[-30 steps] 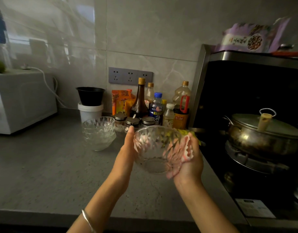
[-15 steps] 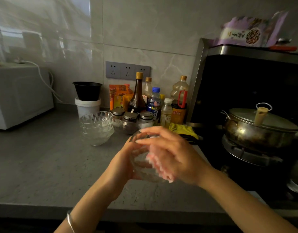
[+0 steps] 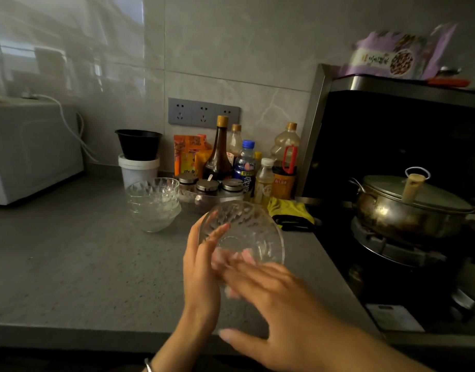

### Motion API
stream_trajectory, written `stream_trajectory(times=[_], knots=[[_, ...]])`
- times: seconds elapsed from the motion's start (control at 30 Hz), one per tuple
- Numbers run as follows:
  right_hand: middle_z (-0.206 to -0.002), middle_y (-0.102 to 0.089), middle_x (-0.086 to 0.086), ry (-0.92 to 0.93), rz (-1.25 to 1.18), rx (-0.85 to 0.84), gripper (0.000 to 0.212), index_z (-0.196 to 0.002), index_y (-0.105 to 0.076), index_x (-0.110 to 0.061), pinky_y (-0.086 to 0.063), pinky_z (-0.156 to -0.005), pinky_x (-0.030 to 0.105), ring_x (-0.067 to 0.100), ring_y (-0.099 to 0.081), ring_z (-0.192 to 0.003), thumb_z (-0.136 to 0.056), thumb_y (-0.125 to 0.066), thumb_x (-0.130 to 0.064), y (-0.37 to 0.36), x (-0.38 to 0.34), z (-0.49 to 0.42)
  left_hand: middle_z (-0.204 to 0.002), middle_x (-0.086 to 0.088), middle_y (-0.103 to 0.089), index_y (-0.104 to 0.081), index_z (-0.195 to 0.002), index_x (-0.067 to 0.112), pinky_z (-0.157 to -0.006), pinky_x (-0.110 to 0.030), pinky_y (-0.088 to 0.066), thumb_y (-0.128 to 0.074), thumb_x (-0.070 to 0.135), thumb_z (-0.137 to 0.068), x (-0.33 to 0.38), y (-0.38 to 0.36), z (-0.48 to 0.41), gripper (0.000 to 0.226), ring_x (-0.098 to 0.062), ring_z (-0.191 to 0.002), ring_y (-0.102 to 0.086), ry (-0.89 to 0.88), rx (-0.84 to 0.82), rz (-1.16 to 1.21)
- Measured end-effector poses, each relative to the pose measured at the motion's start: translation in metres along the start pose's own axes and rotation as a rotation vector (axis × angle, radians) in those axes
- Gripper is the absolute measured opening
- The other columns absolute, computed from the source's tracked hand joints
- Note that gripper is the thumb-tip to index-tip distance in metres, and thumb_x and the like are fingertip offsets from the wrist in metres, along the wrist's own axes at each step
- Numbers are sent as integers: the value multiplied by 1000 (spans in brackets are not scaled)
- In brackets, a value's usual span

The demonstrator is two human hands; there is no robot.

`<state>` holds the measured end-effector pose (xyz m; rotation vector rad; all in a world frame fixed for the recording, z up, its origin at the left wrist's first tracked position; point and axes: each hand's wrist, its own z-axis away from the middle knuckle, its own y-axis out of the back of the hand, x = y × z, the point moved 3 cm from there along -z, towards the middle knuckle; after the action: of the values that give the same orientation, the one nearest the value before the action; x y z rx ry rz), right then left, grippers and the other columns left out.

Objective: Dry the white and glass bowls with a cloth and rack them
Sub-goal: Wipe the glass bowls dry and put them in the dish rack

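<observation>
Bowl (image 3: 247, 229) mouth faces right hand (image 3: 279, 304) — blurred, pressing cloth (image 3: 245, 255) flat inside; left hand (image 3: 201, 267) clasps its left wall; stack (image 3: 153, 208) sits nearer left hand, toward counter's (image 3: 70, 264) back edge.

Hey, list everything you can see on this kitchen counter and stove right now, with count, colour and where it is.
held glass bowl: 1, clear, tilted above the counter's front
pink cloth: 1, pink, against that bowl
stacked glass bowls: several, clear, on the counter to its left
counter: 1, grey
black bowl: 1, black, on the white tub
white tub: 1, white, by the wall
bottles: at least five, mixed, by the wall
lidded jars: 3, metal lids, before the bottles
yellow cloth: 1, beside the stove
pot: 1, steel, lidded, on the stove
microwave: 1, white, far left
left hand: holds the bowl's side
right hand: blurred, presses the cloth to the bowl
</observation>
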<state>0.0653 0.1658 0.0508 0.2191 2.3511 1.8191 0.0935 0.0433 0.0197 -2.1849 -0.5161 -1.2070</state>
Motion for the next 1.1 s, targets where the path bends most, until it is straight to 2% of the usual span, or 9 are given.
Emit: stream_trajectory(times=[0.07,0.13,0.23,0.33,0.47,0.6,0.73,0.9,1.1], knots=[[-157,-4,-24,52,-115,36,72,-149,-4,-43,5,-101,4,-7,2,-139,-92,-46,-56,-3,-8,-1,-133,6,-57,-62,-118,34,-96,-56,-47,-43,45,-82,-1,-1,1,42,-16,-120,-58,-31,7,34],[-152,-31,-18,49,-145,66,60,-148,-25,-36,-11,-101,4,-4,-24,-137,-93,-48,-46,-2,-2,0,-133,3,-58,-58,-121,35,-89,-48,-54,-40,36,-85,-3,3,-3,40,-18,-116,-60,0,-40,49],[-126,-63,-10,145,174,87,40,-127,-61,-28,-47,-91,20,7,-57,-115,-92,-43,-37,-3,21,5,-129,5,-62,-59,-118,43,-86,-53,-54,-40,38,-84,-1,12,-11,39,-27,-110,-64,77,-198,13],[-104,-73,-5,244,429,137,27,-98,-75,-25,-55,-82,29,11,-69,-96,-85,-52,-33,-3,42,1,-129,8,-62,-60,-116,48,-73,-50,-59,-47,52,-75,-1,13,-18,43,-28,-106,-66,181,-326,25],[-97,-75,0,177,362,327,31,-97,-76,-18,-58,-64,27,12,-72,-83,-83,-50,-28,-10,33,-11,-138,9,-54,-64,-109,51,-83,-38,-55,-54,53,-72,-5,8,-19,38,-21,-122,-56,150,-260,68],[-113,-70,4,19,35,463,40,-118,-67,-11,-58,-70,27,14,-70,-94,-92,-41,-26,-22,7,-31,-126,16,-61,-52,-128,40,-89,-37,-55,-51,40,-89,-15,-1,-11,39,-8,-113,-61,89,-174,60],[-118,-68,4,178,331,322,43,-119,-67,-12,-58,-78,30,17,-68,-99,-88,-40,-25,-34,21,-25,-121,-2,-67,-55,-122,39,-78,-36,-58,-46,45,-83,-12,20,-23,41,-21,-106,-66,152,-206,27],[-97,-75,4,244,583,346,27,-82,-78,-17,-54,-82,28,17,-71,-91,-76,-56,-32,-24,44,-25,-123,1,-66,-56,-119,45,-81,-41,-57,-53,46,-80,-5,33,-35,39,-23,-107,-66,217,-340,-19],[-103,-73,4,20,36,530,36,-105,-73,-11,-58,-59,28,18,-72,-85,-92,-43,-26,-32,-3,-39,-127,4,-62,-51,-129,36,-88,-34,-53,-58,44,-77,-20,11,-12,52,-16,-115,-61,159,-202,123]])
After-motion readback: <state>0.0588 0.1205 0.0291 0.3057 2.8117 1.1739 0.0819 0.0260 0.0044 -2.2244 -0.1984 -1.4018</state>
